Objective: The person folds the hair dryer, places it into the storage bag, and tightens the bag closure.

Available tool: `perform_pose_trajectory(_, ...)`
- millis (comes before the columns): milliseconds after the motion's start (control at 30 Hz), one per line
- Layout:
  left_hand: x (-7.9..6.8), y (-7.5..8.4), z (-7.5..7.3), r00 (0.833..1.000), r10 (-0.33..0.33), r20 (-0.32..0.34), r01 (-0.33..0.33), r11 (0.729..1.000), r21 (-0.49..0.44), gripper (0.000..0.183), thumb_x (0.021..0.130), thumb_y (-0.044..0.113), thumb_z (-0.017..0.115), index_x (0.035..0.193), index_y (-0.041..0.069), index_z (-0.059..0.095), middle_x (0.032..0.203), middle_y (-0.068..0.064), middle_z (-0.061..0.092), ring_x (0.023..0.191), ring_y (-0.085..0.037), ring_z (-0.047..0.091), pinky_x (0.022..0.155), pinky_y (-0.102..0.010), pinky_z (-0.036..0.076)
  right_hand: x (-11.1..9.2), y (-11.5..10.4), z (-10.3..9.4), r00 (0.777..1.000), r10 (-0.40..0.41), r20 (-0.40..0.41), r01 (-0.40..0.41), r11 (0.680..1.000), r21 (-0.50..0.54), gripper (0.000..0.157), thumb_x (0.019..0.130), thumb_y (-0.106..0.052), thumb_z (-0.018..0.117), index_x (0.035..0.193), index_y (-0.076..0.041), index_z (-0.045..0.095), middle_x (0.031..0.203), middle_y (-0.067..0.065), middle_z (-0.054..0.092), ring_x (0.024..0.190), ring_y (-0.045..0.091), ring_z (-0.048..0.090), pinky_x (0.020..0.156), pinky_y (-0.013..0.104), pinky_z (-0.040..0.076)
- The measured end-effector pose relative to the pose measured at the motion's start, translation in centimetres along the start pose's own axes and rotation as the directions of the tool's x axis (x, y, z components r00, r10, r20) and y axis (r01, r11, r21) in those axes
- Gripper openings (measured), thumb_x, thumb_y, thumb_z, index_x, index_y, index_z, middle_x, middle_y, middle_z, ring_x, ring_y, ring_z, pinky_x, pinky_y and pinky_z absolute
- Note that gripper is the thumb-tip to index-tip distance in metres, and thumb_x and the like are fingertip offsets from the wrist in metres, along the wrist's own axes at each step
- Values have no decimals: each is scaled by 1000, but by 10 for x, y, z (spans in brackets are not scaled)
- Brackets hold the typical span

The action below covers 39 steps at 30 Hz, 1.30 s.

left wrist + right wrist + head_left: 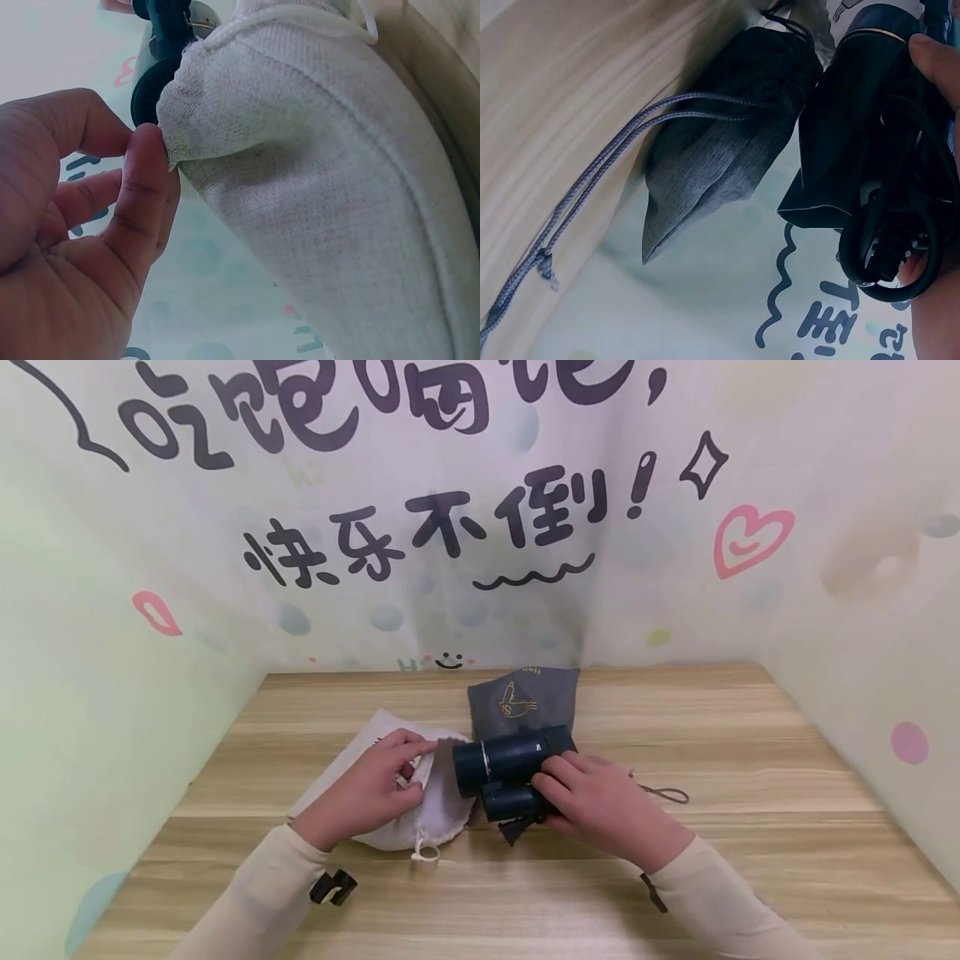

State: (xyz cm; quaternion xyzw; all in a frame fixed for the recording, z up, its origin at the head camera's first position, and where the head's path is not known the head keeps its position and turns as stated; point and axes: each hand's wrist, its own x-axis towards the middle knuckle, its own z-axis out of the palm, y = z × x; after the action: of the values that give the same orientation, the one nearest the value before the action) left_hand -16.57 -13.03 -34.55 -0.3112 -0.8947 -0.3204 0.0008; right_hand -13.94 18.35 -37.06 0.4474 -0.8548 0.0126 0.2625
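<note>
My left hand (pixel 367 797) pinches the rim of a white cloth drawstring bag (pixel 450 822), which lies on the table with its mouth facing right. In the left wrist view, thumb and fingers hold the edge of the bag (pixel 322 187). A dark blue folded hair dryer (pixel 510 758) is in the grip of my right hand (pixel 600 806). Its barrel end is at the bag's mouth; whether it reaches inside is hard to tell. In the right wrist view, a black cord (pixel 926 259) is looped beside the hair dryer (pixel 855 97).
Behind the hair dryer lies a grey drawstring pouch (pixel 555 702) with a yellow print. The pouch's cord (pixel 667 793) trails to the right across the wooden table (pixel 750 877). A printed cloth backdrop (pixel 645 610) stands along the table's back and sides.
</note>
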Motion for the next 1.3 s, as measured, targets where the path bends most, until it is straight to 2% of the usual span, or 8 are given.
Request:
perform_pose_trajectory(133,2,2,3,1000,-3,-24,3,1000,-23,50,75,0,58,124,0,55,110,-3,50,76,-9,53,59,-21,47,4,-5,1,1000,-25,19,25,1000,-13,48,72,-38,76,107,-11,57,100,2,53,84,19,51,69,33,49)
perform_pose_trajectory(267,2,7,5,1000,-18,-6,17,999,-50,49,76,1,58,125,1,54,112,-3,49,77,-9,53,58,-21,48,8,-11,4,999,-31,32,32,999,-17,48,72,-40,75,107,-12,56,100,2,52,83,19,50,66,32,48)
perform_pose_trajectory(633,-5,14,2,1000,-28,-2,28,998,-56,48,78,3,55,126,5,54,114,1,47,79,-9,53,60,-21,49,24,-28,13,1000,7,15,-7,1000,-19,47,75,-42,72,107,-12,57,98,2,52,82,19,50,64,33,48)
perform_pose_trajectory(900,-9,17,3,1000,-17,19,19,997,-71,49,79,3,56,128,5,53,116,2,46,80,-9,53,61,-21,49,37,-36,16,994,106,5,-106,994,20,43,77,-40,71,107,-12,58,96,3,53,83,19,52,69,33,49)
perform_pose_trajectory(1133,-13,20,3,999,8,38,-7,999,-46,49,80,2,56,129,5,52,118,2,46,81,-7,53,62,-19,49,42,-41,15,970,244,-9,-243,968,58,45,77,-41,70,108,-10,58,98,5,55,85,19,55,70,33,51)
perform_pose_trajectory(1300,-16,22,2,999,3,51,-2,1000,-14,50,80,4,58,130,4,50,118,3,45,81,-6,53,63,-19,48,45,-43,17,962,273,-14,-272,961,57,46,76,-41,71,108,-10,58,97,4,55,84,18,56,68,32,51)
